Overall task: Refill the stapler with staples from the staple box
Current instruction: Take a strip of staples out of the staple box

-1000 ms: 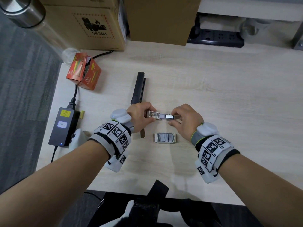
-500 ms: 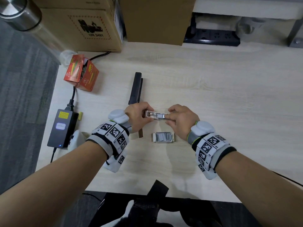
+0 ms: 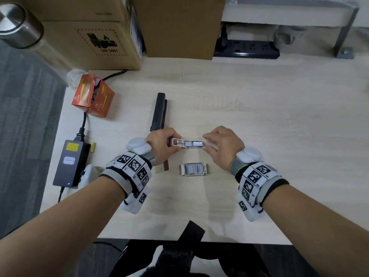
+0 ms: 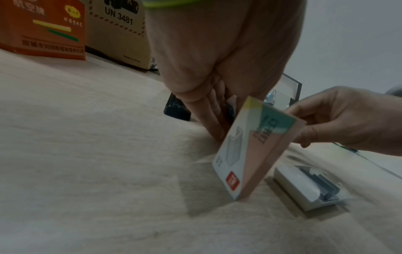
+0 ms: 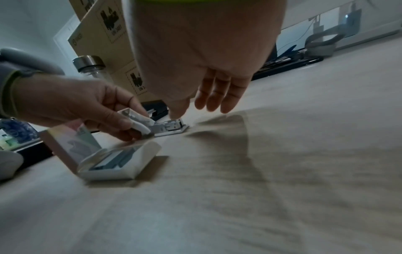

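Observation:
A small white stapler [image 3: 187, 144] lies open on the desk, with a grey staple strip [image 3: 195, 144] in its channel. My left hand [image 3: 172, 143] grips the stapler's left end, fingers curled round the raised white lid [image 5: 136, 122]. Just off the stapler's right end, my right hand [image 3: 206, 143] hovers with fingers relaxed and holds nothing. Nearer me, the white staple tray [image 3: 193, 169] lies open with grey staple strips in it. Its pink and white sleeve [image 4: 254, 147] stands on edge beside my left wrist.
A long black stapler [image 3: 158, 111] lies behind my left hand. An orange carton [image 3: 92, 98] and a power adapter [image 3: 70, 162] with its cable sit at the desk's left edge. Cardboard boxes [image 3: 95, 37] and a power strip [image 3: 247, 47] line the back.
My right hand was pinching the staple strip over the stapler's channel. It has let go and drawn back to the right, fingers spread. The strip now lies in the channel.

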`<state>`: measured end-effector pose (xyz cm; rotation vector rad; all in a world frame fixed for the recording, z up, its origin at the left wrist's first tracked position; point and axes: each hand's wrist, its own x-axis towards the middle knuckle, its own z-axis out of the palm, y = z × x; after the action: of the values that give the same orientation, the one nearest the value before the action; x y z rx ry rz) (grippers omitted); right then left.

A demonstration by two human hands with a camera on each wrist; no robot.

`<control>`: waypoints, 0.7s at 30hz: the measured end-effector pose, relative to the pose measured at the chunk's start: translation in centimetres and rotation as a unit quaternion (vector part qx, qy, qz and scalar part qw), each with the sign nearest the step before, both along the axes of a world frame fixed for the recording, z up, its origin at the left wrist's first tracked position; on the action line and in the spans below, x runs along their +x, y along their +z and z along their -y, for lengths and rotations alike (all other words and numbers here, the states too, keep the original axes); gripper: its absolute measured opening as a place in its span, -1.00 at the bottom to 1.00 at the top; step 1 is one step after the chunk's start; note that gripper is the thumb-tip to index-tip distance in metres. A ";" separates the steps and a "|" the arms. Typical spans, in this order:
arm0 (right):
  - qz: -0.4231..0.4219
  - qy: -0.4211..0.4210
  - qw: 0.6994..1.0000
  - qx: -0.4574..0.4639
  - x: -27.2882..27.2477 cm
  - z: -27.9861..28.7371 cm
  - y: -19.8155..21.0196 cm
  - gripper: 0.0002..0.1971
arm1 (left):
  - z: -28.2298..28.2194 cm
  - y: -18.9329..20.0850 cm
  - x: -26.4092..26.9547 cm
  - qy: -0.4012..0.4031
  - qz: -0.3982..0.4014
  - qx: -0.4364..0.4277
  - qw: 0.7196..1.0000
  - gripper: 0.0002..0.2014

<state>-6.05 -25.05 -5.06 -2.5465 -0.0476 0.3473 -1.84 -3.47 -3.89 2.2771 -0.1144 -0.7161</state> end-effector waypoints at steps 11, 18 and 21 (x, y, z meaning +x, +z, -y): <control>-0.087 0.009 0.995 -0.039 0.9 -1.0 0.0 -0.77 | 2.4 1.6 0.9 -0.131 0.076 0.052 0.987 -0.73; -0.093 0.030 0.994 -0.048 1.1 -0.7 -0.3 -0.74 | 5.6 2.1 1.7 -0.242 0.065 0.179 0.951 -0.65; -0.094 0.030 0.994 -0.049 1.3 -0.7 -0.4 -0.74 | 6.3 2.4 2.2 -0.280 0.053 0.218 0.934 -0.68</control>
<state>-4.77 -24.35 -5.48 -2.6008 -0.0367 0.6255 0.31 -9.74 -1.50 2.7380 -0.7481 -0.9789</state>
